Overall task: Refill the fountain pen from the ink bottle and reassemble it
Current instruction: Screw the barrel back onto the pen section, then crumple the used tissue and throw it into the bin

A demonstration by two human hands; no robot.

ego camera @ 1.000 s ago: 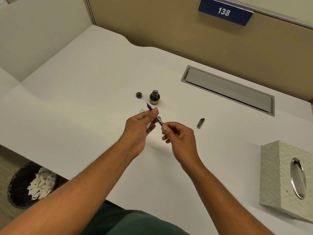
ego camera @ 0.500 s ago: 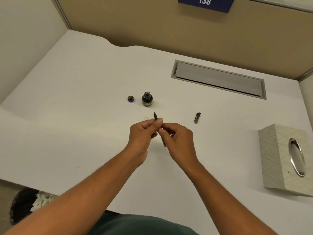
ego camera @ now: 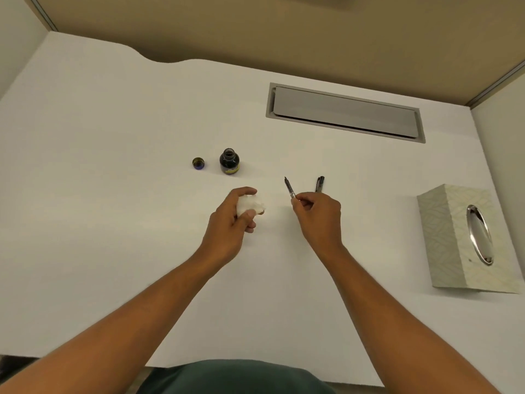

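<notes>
My right hand pinches the lower end of the fountain pen's nib section, nib pointing up and away. Just beyond that hand a dark pen part lies on the white desk. My left hand is closed around a crumpled white tissue. The open ink bottle stands farther back, with its cap lying upside down to its left.
A patterned tissue box with a metal oval opening sits at the right. A grey cable hatch is set into the desk at the back. Beige partition walls enclose the desk.
My hands were together on the pen section; now they are apart. My right hand carried the pen to the right, and my left hand keeps only the tissue.
</notes>
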